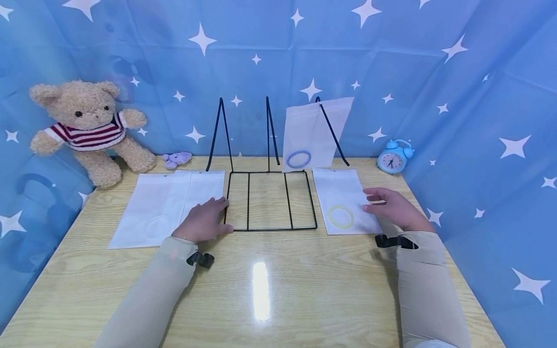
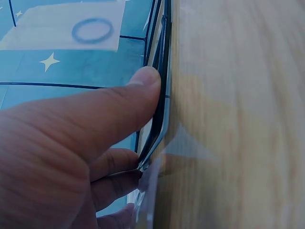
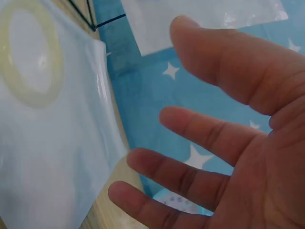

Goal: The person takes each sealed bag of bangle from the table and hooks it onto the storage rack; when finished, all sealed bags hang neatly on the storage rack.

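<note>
A black wire rack point(image 1: 266, 230) with upright prongs lies on the table. My left hand point(image 1: 204, 220) holds its front left corner, the thumb point(image 2: 143, 81) along the front wire and the other fingertips at the side. A clear-edged white bag point(image 1: 300, 123) with a blue ring point(image 1: 299, 159) stands upright among the rack's right prongs. To the right, a flat white bag point(image 1: 330, 191) with a yellow ring point(image 1: 341, 217) lies on the table. My right hand point(image 1: 398, 210) hovers at that bag's right edge, fingers spread and nothing in them.
Left of the rack lie more flat white bags point(image 1: 150, 198), one with a pale ring point(image 1: 157, 226). A teddy bear point(image 1: 89, 118), a small purple toy point(image 1: 177, 159) and a blue alarm clock point(image 1: 391, 160) stand along the back, before a starry blue curtain point(image 1: 256, 29).
</note>
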`<control>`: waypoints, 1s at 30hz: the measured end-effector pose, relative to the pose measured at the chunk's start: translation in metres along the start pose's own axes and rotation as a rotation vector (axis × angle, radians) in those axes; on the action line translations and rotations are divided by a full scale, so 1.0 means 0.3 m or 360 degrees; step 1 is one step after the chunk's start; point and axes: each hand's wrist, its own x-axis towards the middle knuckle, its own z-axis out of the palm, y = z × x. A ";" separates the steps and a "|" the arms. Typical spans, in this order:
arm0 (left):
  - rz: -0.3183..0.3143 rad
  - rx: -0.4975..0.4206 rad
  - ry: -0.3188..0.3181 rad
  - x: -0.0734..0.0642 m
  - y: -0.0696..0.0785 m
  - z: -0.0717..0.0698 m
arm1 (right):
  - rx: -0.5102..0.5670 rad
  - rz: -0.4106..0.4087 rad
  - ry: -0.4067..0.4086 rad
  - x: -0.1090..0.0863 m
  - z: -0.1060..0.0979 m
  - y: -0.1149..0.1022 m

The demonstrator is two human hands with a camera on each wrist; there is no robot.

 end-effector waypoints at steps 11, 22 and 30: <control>0.0005 0.0011 0.0005 -0.002 0.000 0.001 | -0.0141 0.0209 -0.0047 0.026 0.003 0.039; 0.0013 0.0019 0.0001 0.001 -0.003 0.004 | -0.0338 0.0209 -0.0009 0.048 0.027 0.065; 0.0008 0.0014 -0.0002 0.006 -0.002 0.002 | -0.0395 0.0240 0.0073 0.067 0.060 0.072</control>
